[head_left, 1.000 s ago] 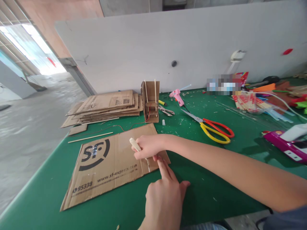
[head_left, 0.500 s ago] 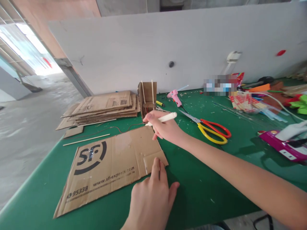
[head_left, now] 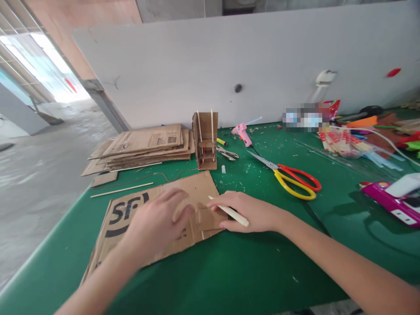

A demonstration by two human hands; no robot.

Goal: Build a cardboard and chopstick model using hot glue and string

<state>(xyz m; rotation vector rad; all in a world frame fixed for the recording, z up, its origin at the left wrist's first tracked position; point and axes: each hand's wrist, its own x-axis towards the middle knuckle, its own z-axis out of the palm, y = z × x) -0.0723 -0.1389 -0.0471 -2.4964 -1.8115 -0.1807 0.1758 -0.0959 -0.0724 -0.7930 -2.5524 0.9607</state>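
A flat cardboard sheet [head_left: 183,192] with black SF print lies on the green table. My right hand [head_left: 244,210] holds a white pen [head_left: 234,215], its tip pointing left above the sheet's right part, with fingers at the sheet's right edge. Blurred by motion, my left hand [head_left: 160,218] is over the middle of the sheet, covering part of the print; its fingers are too smeared to read. A small strip of cardboard [head_left: 210,218] lies on the sheet's right end beside my right hand.
Behind the sheet stand a cardboard structure [head_left: 206,127] with sticks and stacked cardboard [head_left: 141,144]. Pliers [head_left: 228,153], a pink glue gun [head_left: 243,133], and scissors [head_left: 292,179] lie further right. A purple power strip [head_left: 390,201] sits at the right.
My left hand has lifted from the small strip and moved left over the sheet. My right hand has come down from the far corner to the right edge with the pen.
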